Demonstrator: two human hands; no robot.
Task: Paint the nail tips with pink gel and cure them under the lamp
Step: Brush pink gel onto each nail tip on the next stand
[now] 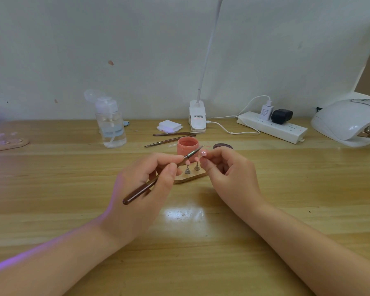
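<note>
Head view, left hand (145, 184) gripping brush (158, 178); right hand (226, 167) pinching nail tip (203, 154)

Illumination is even, soft and moderately bright. A white glare patch lies on the counter (51, 189) between the forearms. Violet light tints the left forearm and the counter's left edge. Shadows are faint. Wide-angle distortion bows the counter's far edge and stretches the corners. Focus is slightly soft throughout.

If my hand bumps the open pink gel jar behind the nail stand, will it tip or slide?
The pink gel jar looks squat and wide, so it would probably slide rather than tip. It seems small and likely light, so a nudge may shift it. Its lid is off, so gel could smear out.
</note>
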